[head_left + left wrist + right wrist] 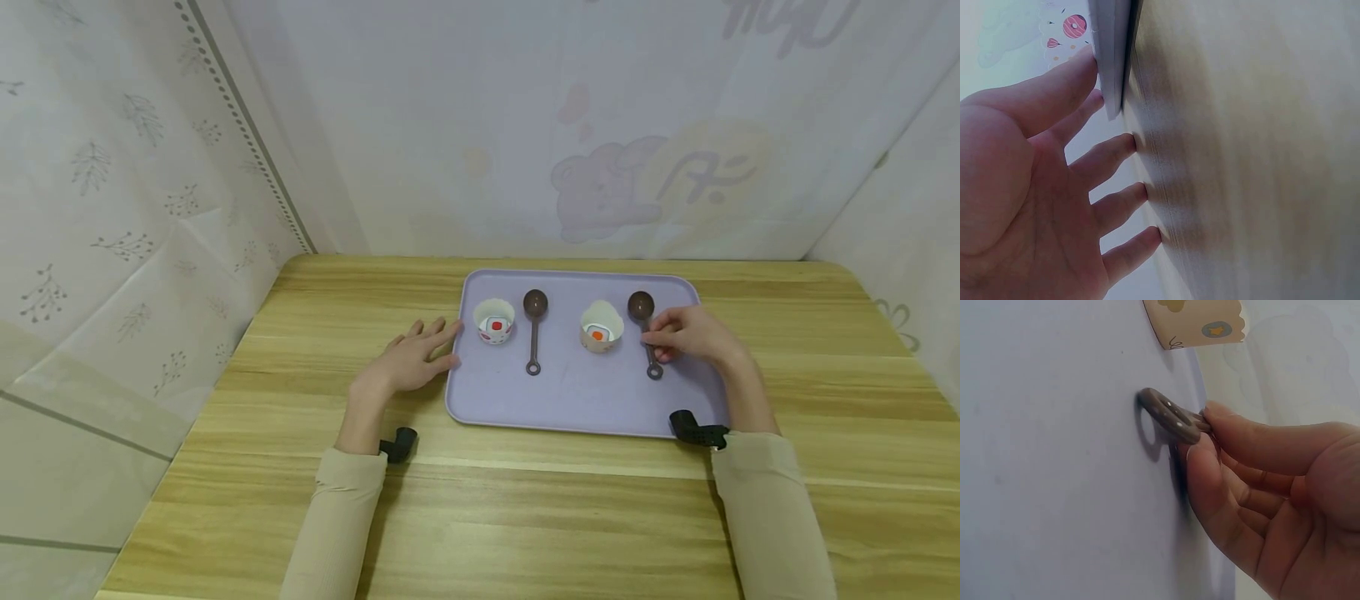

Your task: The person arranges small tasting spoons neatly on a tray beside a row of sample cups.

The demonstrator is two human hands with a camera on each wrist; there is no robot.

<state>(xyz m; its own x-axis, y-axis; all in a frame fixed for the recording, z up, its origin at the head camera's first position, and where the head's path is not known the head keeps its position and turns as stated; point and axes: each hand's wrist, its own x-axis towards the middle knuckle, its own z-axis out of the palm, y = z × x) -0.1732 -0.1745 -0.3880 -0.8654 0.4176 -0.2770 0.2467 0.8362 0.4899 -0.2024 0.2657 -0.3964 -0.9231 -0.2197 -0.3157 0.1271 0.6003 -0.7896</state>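
Observation:
My right hand (686, 335) pinches the handle of a brown measuring spoon (641, 307) between thumb and fingers, over the right part of a lilac tray (570, 404). In the right wrist view the ring end of the measuring spoon (1169, 415) sticks out past the fingertips. My left hand (405, 360) is spread at the tray's left edge; in the left wrist view the thumb and index finger touch the rim while the other fingertips rest on the wooden table (1260, 156). A second brown measuring spoon (534, 329) lies near the tray's middle.
Two paper baking cups stand on the tray: a red-patterned cup (494, 322) at left, with a red-marked piece inside, and a beige cup (602, 327) left of the held spoon, with an orange-marked piece. A patterned curtain (450, 125) hangs behind the table.

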